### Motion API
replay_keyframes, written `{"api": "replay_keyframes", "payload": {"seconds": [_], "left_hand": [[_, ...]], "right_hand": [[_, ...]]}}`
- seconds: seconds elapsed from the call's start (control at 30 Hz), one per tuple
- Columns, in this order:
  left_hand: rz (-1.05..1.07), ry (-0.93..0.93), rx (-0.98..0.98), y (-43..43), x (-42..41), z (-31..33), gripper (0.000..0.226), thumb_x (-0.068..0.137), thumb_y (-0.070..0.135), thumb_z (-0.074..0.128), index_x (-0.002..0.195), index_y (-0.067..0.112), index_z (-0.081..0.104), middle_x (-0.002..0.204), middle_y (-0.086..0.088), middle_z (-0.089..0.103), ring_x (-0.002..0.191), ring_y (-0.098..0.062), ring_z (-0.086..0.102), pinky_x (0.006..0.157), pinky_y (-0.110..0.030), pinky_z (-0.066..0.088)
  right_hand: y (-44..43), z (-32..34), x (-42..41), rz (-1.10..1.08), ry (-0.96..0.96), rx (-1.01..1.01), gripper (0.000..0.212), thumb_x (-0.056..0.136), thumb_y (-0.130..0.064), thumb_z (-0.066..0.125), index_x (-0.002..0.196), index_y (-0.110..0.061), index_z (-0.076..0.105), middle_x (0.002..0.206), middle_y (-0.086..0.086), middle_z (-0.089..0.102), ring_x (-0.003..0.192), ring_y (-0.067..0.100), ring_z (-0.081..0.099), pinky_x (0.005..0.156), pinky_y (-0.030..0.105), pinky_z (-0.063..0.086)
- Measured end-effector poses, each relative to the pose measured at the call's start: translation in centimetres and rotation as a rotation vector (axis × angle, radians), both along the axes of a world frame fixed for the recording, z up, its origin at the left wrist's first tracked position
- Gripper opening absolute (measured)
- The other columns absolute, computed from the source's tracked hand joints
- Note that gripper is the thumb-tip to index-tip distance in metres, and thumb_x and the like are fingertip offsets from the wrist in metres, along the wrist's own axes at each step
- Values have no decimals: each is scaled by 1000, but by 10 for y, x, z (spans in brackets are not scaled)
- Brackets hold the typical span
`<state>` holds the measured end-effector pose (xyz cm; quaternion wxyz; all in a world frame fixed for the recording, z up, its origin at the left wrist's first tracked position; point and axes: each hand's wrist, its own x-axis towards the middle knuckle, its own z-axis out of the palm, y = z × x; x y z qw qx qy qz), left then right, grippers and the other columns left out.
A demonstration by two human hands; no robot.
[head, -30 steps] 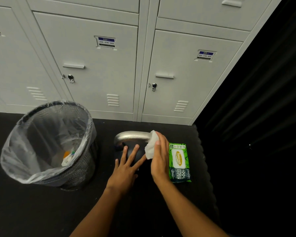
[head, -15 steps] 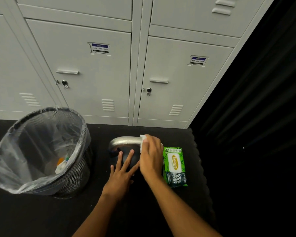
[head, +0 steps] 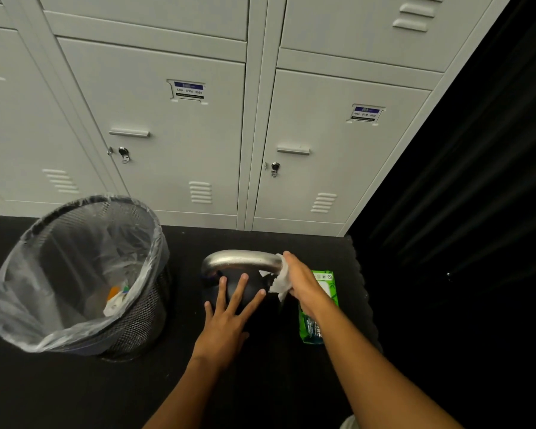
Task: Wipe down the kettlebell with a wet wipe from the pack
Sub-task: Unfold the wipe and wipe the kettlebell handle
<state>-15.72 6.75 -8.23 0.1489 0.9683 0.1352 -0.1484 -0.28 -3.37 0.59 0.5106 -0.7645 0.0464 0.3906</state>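
A black kettlebell [head: 245, 286] with a silver handle stands on the dark floor in front of the lockers. My left hand [head: 226, 317] rests flat on its black body, fingers spread and straight. My right hand [head: 304, 283] grips a white wet wipe [head: 279, 281] and wraps it round the right end of the silver handle. The green wipe pack [head: 314, 326] lies on the floor just right of the kettlebell, partly hidden under my right wrist.
A black mesh waste bin [head: 81, 274] lined with a clear bag and holding some rubbish stands to the left of the kettlebell. Grey lockers [head: 183, 134] rise right behind. A black curtain [head: 461, 212] closes off the right side.
My right hand with the wipe has slid from the top middle of the handle down to its right end. The left hand stays pressed on the kettlebell body. The view has shifted slightly.
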Motion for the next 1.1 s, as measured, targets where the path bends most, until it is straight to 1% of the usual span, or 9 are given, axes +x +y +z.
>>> {"api": "replay_keyframes", "payload": {"seconds": [0.2,0.33,0.43,0.53,0.63,0.73,0.83,1.0,1.1], "left_hand": [[-28,25,26,2,2,7,111,97,32,60,133,56,-43,147,7,-54,136,-40,-45,116,-68,7],[-49,27,44,5,3,9,112,97,34,59,128,57,-45,150,8,-51,137,-40,-44,117,-70,12],[-62,39,48,9,6,12,104,96,34,61,144,51,-28,153,7,-47,139,-39,-42,116,-70,16],[-66,61,33,11,9,15,105,93,32,65,148,53,-23,152,9,-48,139,-39,-42,115,-71,17],[-58,75,31,11,12,15,108,92,30,67,148,55,-22,150,10,-50,137,-39,-44,113,-74,17],[-51,73,31,9,13,15,110,92,30,68,146,56,-24,150,10,-50,136,-39,-45,112,-75,16],[-65,83,27,11,14,17,113,92,31,67,138,59,-33,150,10,-50,136,-39,-45,112,-75,15],[-85,113,6,14,15,17,100,95,34,63,142,50,-23,151,7,-46,135,-39,-45,113,-75,12],[-76,102,11,13,15,16,98,94,33,65,152,49,-12,154,5,-40,136,-40,-44,113,-74,15]], "right_hand": [[23,1,-20,133,-490,-145,38,104,-36,28,112,-19,61,116,8,60,107,27,57,92,39,45],[2,-33,-48,176,-800,8,38,105,-45,27,141,-45,40,146,-12,40,131,5,38,104,24,32],[-9,-43,-50,62,-609,174,37,102,-52,29,137,-62,34,153,-12,37,135,4,38,109,26,33],[-10,-33,-30,-22,-266,26,49,99,-61,27,139,-39,46,141,9,53,119,20,53,102,36,42],[-7,-16,-6,85,-84,-142,63,100,-62,22,148,-26,42,144,15,50,128,31,50,110,39,36],[7,-2,-1,142,-192,-159,52,103,-51,25,136,-25,55,132,15,59,118,31,56,100,37,42],[18,0,-19,199,-527,-146,38,104,-38,29,120,-20,59,123,10,59,112,26,54,96,37,42],[6,-25,-61,239,-888,-59,45,106,-38,28,150,-34,34,158,-12,27,148,6,14,109,11,8],[-5,-37,-62,143,-836,116,46,104,-48,25,149,-47,30,161,-18,23,148,-2,16,113,14,17]]}}
